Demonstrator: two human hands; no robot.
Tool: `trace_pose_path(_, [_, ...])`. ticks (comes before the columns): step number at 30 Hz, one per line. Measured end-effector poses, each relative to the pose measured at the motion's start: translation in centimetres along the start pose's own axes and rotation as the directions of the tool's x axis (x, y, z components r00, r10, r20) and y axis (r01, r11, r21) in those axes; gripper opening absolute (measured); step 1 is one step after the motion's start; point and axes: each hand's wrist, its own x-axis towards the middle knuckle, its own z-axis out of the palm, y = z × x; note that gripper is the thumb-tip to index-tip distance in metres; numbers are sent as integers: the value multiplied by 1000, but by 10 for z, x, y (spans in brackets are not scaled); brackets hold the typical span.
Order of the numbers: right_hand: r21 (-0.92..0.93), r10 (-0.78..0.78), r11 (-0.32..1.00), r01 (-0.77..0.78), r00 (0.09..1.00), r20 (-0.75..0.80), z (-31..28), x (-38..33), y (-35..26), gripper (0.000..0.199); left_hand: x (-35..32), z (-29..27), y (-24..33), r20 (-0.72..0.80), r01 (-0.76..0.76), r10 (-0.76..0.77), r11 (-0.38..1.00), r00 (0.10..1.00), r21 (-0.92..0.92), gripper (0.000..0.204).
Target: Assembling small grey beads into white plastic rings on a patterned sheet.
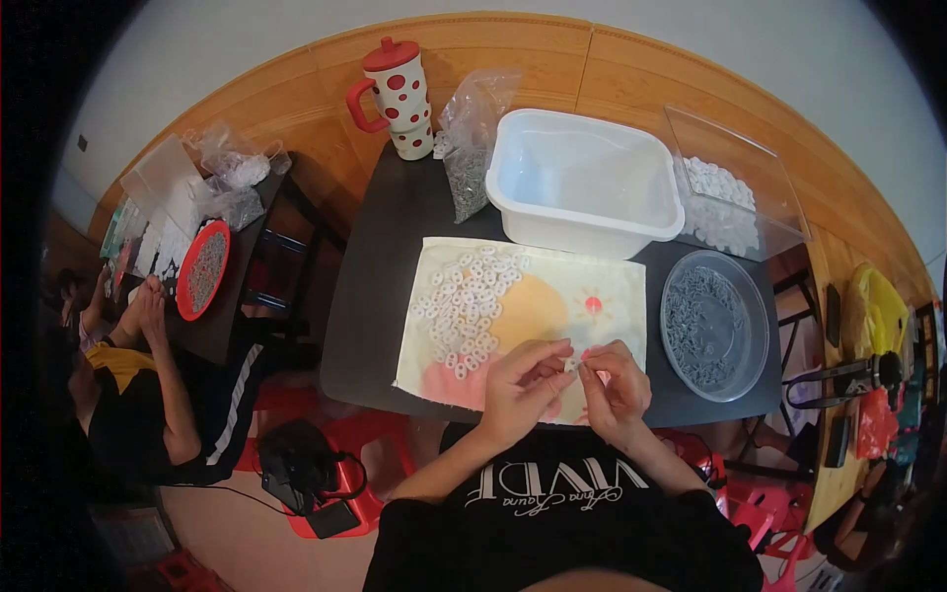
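Note:
My left hand [523,389] pinches a small white plastic piece [571,364] over the front of a cream cloth mat [533,252]. My right hand [617,391] meets it there, thumb and fingers pressed together at the piece; whatever else those fingertips hold is too small to make out. On the mat's left half lies a loose spread of similar white plastic pieces [464,311] with holes in them. Right of the mat, a clear round tray [748,360] holds many small grey metal parts [698,331], which look like screws.
Behind the mat stand a white plastic tub [592,222], a clear bag of grey metal parts [469,163] and a spotted tumbler [404,104]. A clear box [774,197] of white pieces sits at back right. At left, another person [173,395] sits by a red tray [205,271].

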Motion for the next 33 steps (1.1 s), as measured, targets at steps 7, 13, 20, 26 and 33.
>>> trace_pose_path(7, [89, 142, 986, -140, 990, -16, 3, -3, -2, 21, 2, -6, 2, 284, -573, 571, 424, 770, 701, 25])
trace_pose_path(13, [-15, 170, 985, -170, 972, 161, -12, 10, -5, 18, -2, -16, -7, 139, -435, 431, 730, 891, 527, 14])
trace_pose_path(20, [-245, 112, 969, 7, 878, 465, -16, 65, 5, 17, -13, -36, -22, 79, -250, 237, 913, 968, 324, 11])
trace_pose_path(26, [-316, -21, 913, 259, 803, 595, 54, 98, 50, 17, -14, -34, -17, 13, -241, 253, 907, 967, 346, 17])
trace_pose_path(33, [-355, -4, 895, 269, 802, 598, 79, 90, 72, 9, -12, -42, -16, 97, -361, 351, 861, 932, 357, 17])
